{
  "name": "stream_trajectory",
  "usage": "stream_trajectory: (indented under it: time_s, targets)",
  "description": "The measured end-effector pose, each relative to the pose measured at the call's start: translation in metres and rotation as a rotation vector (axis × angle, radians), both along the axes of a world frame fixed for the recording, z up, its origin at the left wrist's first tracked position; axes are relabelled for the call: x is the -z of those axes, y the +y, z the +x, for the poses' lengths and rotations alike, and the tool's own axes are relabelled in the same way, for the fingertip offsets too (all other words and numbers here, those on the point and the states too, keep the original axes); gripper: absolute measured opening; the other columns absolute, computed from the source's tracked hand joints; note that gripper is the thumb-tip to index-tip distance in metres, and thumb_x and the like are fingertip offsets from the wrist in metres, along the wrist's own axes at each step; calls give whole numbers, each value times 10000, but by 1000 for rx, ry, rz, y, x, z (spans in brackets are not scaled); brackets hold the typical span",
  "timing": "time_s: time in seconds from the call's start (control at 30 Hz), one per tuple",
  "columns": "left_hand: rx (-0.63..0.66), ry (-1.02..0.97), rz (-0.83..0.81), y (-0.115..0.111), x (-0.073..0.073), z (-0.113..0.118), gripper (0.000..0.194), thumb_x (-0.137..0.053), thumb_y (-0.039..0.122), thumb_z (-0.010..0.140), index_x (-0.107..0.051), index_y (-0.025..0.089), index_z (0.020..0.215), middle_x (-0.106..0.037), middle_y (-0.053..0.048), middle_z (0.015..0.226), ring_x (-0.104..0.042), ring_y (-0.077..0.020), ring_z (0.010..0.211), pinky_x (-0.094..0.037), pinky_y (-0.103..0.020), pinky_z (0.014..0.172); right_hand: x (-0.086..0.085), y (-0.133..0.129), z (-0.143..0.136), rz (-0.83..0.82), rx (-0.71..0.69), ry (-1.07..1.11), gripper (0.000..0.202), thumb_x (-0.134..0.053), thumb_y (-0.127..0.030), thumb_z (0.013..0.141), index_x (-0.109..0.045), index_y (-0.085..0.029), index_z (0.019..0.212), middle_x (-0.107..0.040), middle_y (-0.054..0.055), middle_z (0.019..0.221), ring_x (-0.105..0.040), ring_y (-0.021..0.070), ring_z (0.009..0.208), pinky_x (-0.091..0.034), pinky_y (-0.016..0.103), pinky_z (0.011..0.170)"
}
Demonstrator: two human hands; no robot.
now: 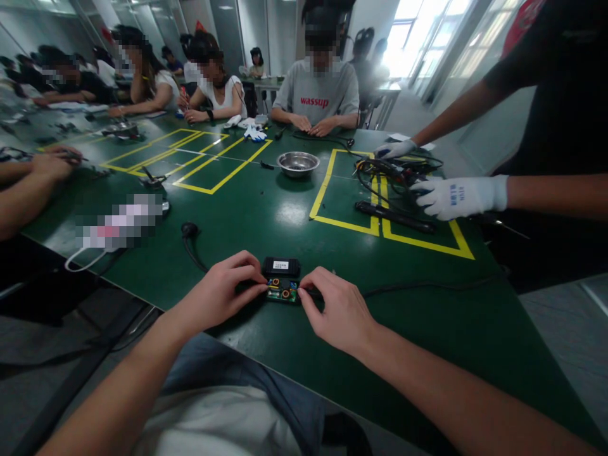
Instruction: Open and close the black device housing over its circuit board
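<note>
In front of me on the green table lies a small circuit board (282, 290) with copper coils, seated in a black case. Its black cover (281, 266), bearing a white label, lies just behind it. The thumb and forefinger of my left hand (230, 288) pinch the board's left end. My right hand (337, 307) closes its thumb and forefinger at the right end. A black cable with a plug (189, 230) runs to the left side, and another black cable (418, 288) leads off to the right.
A metal bowl (298, 164) stands farther back. A co-worker's white-gloved hand (458, 195) is at the right, by a tangle of black cables (396, 171) and a black rod-like object (394, 216). A blurred white object (126, 221) lies left. People sit across the table.
</note>
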State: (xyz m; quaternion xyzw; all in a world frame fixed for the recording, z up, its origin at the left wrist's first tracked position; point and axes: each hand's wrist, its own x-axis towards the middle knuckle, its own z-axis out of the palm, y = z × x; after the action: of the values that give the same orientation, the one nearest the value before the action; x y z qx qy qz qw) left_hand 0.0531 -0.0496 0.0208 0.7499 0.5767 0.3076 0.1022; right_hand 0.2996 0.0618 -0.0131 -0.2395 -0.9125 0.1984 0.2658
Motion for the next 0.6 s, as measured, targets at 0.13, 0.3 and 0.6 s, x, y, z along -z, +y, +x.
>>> stream_trajectory:
  time_s: [0.13, 0.3, 0.6]
  targets:
    - [3, -31, -7, 0, 9, -2, 249, -626, 307, 1104, -781, 189, 949, -717, -68, 988, -709, -179, 874, -583, -283, 805, -1, 1, 0, -20, -10, -36, 110, -602, -180, 1013, -630, -238, 923, -697, 31, 910, -664, 209, 794, -467, 339, 712]
    - [2, 3, 1, 0, 10, -3, 249, -643, 318, 1096, -797, 207, 936, -739, -77, 1039, -712, -206, 963, -591, -322, 885, -2, 3, -1, 1, -32, -45, 150, -602, -143, 986, -583, -241, 874, -672, 43, 893, -629, 237, 851, -456, 375, 773]
    - [-62, 102, -63, 37, 10, 5, 300, -640, 311, 1088, -801, 256, 1335, -727, -135, 1416, -693, -314, 1286, -567, -512, 1117, -4, 4, -3, -41, -48, -100, 158, -567, -140, 996, -531, -248, 886, -651, 38, 889, -610, 241, 869, -431, 384, 780]
